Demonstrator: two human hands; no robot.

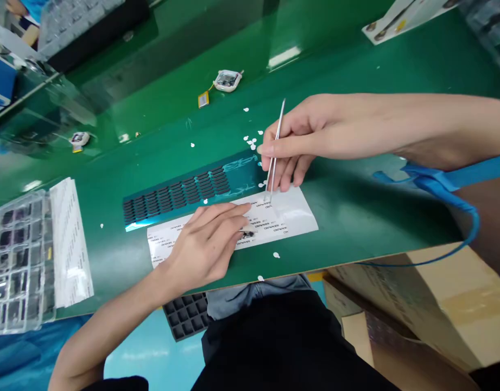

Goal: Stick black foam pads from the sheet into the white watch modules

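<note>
My right hand point(292, 144) pinches a pair of metal tweezers point(276, 136), their tips pointing down at a white printed liner sheet point(294, 214). Whether the tips hold anything is too small to tell. My left hand point(207, 241) rests over the same sheet, its thumb and fingers closed on a small black part point(247, 234) that shows just past the fingertips. Right behind the sheet lies a blue film strip point(244, 176) bearing rows of small black pieces point(176, 195). Little white round tabs point(252, 142) are scattered on the green mat, several of them near my right hand.
A white-framed device point(227, 80) with a yellow battery point(203, 99) lies farther back; a similar device point(79, 140) sits left. White strips point(73, 244) lie beside a clear compartment tray point(17, 266). A blue wrist strap cord point(475, 217) hangs off my right arm. Cardboard boxes point(429, 293) stand below the table edge.
</note>
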